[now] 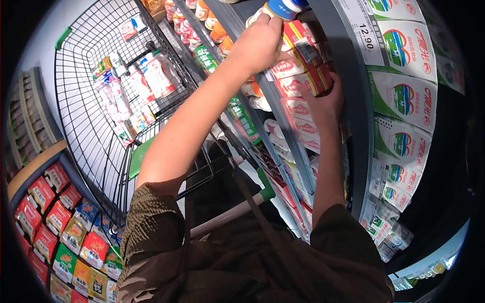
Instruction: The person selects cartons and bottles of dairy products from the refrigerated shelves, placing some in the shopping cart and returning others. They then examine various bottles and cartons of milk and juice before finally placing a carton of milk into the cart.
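A red carton pack (319, 76) with yellow edges and a white barcode label is at the shelf, tilted, in front of a row of white and pink packs (298, 108). My right hand (326, 103) grips its lower end, thumb on the near side and fingers round the far side. My left hand (260, 45) is closed at the pack's upper left edge, its thumb against the pack; some fingertips are hidden. Just beyond my left hand is a tub with a blue lid (284, 9).
A black wire shopping cart (76, 96) with a green-ended handle (265, 192) stands at my left, with bottles and packs (151, 76) inside. White and green cartons (404, 98) stand right of a price tag (362, 35). Colourful bagged goods (65, 227) fill a lower-left display.
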Tool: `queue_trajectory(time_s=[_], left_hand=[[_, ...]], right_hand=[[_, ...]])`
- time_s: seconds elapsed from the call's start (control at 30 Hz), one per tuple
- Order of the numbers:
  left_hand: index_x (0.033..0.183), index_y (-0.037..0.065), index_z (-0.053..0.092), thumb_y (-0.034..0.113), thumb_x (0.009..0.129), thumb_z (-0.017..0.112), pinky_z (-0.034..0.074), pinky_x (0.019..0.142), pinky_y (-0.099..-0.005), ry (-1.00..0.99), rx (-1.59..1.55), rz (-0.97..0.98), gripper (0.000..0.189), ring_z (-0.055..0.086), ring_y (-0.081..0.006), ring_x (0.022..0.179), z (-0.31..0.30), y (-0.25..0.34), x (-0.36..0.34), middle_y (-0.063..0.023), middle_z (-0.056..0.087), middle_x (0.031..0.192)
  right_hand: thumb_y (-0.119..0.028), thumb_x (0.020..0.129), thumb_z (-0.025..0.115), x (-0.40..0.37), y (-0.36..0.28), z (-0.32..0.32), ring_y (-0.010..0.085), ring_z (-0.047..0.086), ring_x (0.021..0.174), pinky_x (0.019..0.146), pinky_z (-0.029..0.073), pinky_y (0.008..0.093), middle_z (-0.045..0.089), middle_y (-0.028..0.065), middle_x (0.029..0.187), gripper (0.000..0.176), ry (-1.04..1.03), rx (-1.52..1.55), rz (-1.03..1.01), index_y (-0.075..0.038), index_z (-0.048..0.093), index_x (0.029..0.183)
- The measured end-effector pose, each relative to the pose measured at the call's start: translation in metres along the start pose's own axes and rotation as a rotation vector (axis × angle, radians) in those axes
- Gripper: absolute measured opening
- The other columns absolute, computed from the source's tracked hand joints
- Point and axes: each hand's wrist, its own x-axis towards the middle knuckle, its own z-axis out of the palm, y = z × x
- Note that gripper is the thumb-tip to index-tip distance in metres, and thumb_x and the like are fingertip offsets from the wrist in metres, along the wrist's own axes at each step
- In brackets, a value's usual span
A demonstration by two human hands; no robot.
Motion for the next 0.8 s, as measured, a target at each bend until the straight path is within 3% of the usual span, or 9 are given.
queue_trajectory(time_s=[0.1,0.23,0.37,0.43,0.57,0.67,0.8], left_hand=[[0.120,-0.003,0.054,0.032,0.067,0.092,0.057,0.088,-0.0452,0.014,0.028,0.053,0.074,0.065,-0.0404,0.104,0.001,-0.002,-0.004,-0.0218,0.061,0.107],[0.121,-0.001,0.054,0.031,0.068,0.091,0.057,0.087,-0.0455,0.022,0.034,0.063,0.073,0.065,-0.0395,0.104,0.000,0.001,-0.009,-0.0201,0.062,0.107],[0.122,0.001,0.054,0.032,0.068,0.091,0.056,0.089,-0.0465,0.009,0.011,0.051,0.072,0.064,-0.0396,0.106,-0.003,0.001,-0.012,-0.0208,0.061,0.108],[0.131,0.005,0.052,0.037,0.071,0.088,0.053,0.093,-0.0477,-0.021,-0.037,0.024,0.077,0.062,-0.0409,0.111,-0.003,-0.001,-0.014,-0.0213,0.061,0.115],[0.135,0.005,0.051,0.047,0.075,0.084,0.051,0.095,-0.0481,-0.047,-0.093,-0.077,0.081,0.060,-0.0435,0.114,0.001,0.001,-0.021,-0.0234,0.061,0.118],[0.135,0.002,0.051,0.052,0.075,0.083,0.049,0.097,-0.0479,0.076,-0.174,-0.060,0.084,0.059,-0.0442,0.115,0.011,0.000,-0.023,-0.0248,0.061,0.118],[0.133,-0.003,0.052,0.051,0.073,0.082,0.048,0.098,-0.0466,0.167,-0.190,-0.162,0.086,0.058,-0.0414,0.111,0.034,0.009,-0.022,-0.0238,0.061,0.114]], right_hand=[[-0.032,0.064,0.096,0.003,0.009,0.003,0.0294,0.061,0.113,0.100,0.049,0.0401,0.060,0.0186,0.123,0.086,0.076,-0.129,-0.081,0.003,0.051,0.128],[-0.031,0.069,0.093,0.000,0.016,0.003,0.0283,0.061,0.110,0.097,0.049,0.0394,0.060,0.0176,0.119,0.071,0.191,-0.335,-0.351,0.003,0.055,0.119],[-0.032,0.082,0.085,0.009,0.018,-0.005,0.0252,0.061,0.107,0.093,0.050,0.0380,0.061,0.0160,0.115,0.052,0.128,-0.040,-0.239,0.004,0.060,0.110],[-0.034,0.088,0.081,0.026,0.027,-0.013,0.0237,0.061,0.107,0.092,0.050,0.0372,0.062,0.0156,0.113,0.047,0.111,-0.017,-0.131,0.004,0.061,0.108],[-0.046,0.091,0.074,0.079,0.026,-0.015,0.0271,0.062,0.109,0.097,0.048,0.0386,0.065,0.0195,0.113,0.058,0.258,-0.169,-0.336,0.004,0.061,0.117],[-0.060,0.091,0.066,0.103,0.019,-0.009,0.0335,0.062,0.117,0.104,0.045,0.0412,0.065,0.0244,0.120,0.073,0.262,-0.300,-0.388,0.004,0.060,0.125],[-0.073,0.089,0.056,0.111,0.003,0.003,0.0393,0.058,0.126,0.109,0.041,0.0433,0.063,0.0268,0.129,0.084,0.155,-0.353,-0.155,0.002,0.063,0.127]])
